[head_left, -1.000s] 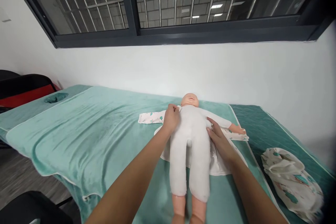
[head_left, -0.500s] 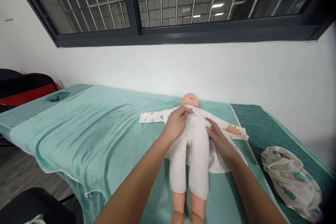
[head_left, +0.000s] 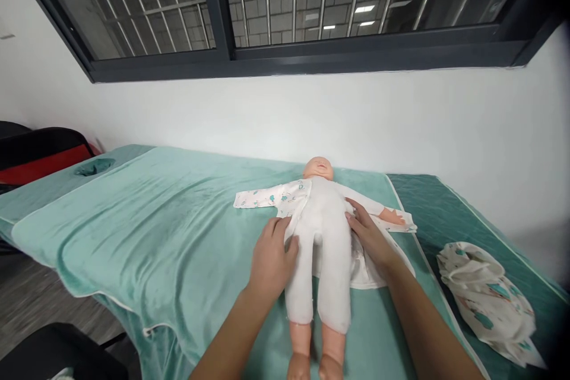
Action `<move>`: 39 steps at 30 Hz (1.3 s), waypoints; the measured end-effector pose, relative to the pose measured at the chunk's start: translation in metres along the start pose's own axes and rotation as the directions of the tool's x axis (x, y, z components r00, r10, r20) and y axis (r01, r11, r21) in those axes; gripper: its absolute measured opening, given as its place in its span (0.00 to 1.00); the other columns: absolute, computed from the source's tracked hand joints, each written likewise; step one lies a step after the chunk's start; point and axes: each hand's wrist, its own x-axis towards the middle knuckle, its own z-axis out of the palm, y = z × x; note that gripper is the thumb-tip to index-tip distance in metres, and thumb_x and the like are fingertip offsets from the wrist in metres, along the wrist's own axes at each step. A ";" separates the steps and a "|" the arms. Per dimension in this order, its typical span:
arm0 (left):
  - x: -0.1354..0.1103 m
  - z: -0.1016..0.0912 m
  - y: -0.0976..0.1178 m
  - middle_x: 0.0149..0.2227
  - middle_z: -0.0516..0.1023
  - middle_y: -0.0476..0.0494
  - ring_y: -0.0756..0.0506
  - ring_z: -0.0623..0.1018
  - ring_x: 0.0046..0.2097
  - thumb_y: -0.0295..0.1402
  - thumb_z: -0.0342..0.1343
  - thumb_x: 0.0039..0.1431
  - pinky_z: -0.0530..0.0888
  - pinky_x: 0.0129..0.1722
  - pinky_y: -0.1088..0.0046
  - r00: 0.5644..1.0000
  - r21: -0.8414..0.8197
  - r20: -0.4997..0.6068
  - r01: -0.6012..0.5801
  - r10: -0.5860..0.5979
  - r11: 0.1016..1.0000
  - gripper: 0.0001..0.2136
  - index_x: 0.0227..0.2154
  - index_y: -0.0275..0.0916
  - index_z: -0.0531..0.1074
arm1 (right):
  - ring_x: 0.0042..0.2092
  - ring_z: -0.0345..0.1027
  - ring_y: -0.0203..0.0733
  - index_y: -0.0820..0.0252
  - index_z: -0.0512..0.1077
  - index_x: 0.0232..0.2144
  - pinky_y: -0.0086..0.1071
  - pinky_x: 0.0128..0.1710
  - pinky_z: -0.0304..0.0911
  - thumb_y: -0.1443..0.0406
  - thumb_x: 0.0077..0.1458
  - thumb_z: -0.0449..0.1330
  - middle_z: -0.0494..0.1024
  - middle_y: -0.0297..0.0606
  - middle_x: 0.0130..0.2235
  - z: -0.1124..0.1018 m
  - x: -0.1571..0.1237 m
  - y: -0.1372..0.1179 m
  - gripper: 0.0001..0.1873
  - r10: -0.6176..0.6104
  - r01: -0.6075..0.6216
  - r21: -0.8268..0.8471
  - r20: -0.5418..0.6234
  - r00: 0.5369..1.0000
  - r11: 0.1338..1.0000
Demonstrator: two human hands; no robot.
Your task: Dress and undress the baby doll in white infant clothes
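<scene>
A baby doll (head_left: 323, 231) with a white cloth body lies on its back on a teal towel (head_left: 146, 225), head toward the wall. Under it is spread an open white printed baby garment (head_left: 271, 195), one sleeve stretched out to the left. My left hand (head_left: 271, 255) rests beside the doll's left hip, fingers together on the garment's edge, thumb against the doll's thigh. My right hand (head_left: 369, 236) lies flat on the doll's other side, fingers pressed against its waist over the garment.
A crumpled printed cloth (head_left: 483, 297) lies at the right on the darker teal bed cover (head_left: 449, 214). A white wall and a barred window (head_left: 285, 6) stand behind the bed. A black and red chair (head_left: 42, 151) is at far left.
My left hand has moved from the doll's shoulder and chest down to its hip. The garment's left front now lies over the doll's shoulder. My right hand has stayed in place.
</scene>
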 end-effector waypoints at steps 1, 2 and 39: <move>0.001 0.002 0.004 0.53 0.71 0.41 0.41 0.72 0.53 0.31 0.49 0.63 0.72 0.52 0.60 1.000 0.050 -0.005 -0.011 0.011 0.999 0.16 0.54 0.43 0.66 | 0.68 0.49 0.46 0.46 0.59 0.62 0.45 0.67 0.45 0.48 0.59 0.56 0.58 0.36 0.68 0.000 0.001 0.001 0.32 -0.002 0.002 -0.005 0.000 1.000 1.000; 0.002 0.003 0.007 0.52 0.71 0.41 0.41 0.73 0.52 0.31 0.47 0.64 0.73 0.50 0.60 1.000 0.098 -0.005 -0.021 0.022 0.995 0.16 0.54 0.43 0.66 | 0.68 0.50 0.47 0.47 0.60 0.62 0.45 0.67 0.46 0.48 0.59 0.56 0.59 0.37 0.67 0.000 0.001 0.003 0.32 -0.004 0.004 -0.016 -0.009 1.000 1.000; 0.001 0.037 0.031 0.29 0.72 0.47 0.47 0.71 0.32 0.32 0.49 0.67 0.67 0.30 0.68 0.851 0.218 0.000 -0.512 0.524 0.831 0.10 0.29 0.39 0.69 | 0.25 0.56 0.36 0.56 0.57 0.18 0.32 0.25 0.47 0.57 0.52 0.54 0.63 0.32 0.20 0.053 0.108 -0.062 0.16 -0.002 -0.072 -0.516 -0.141 0.990 0.853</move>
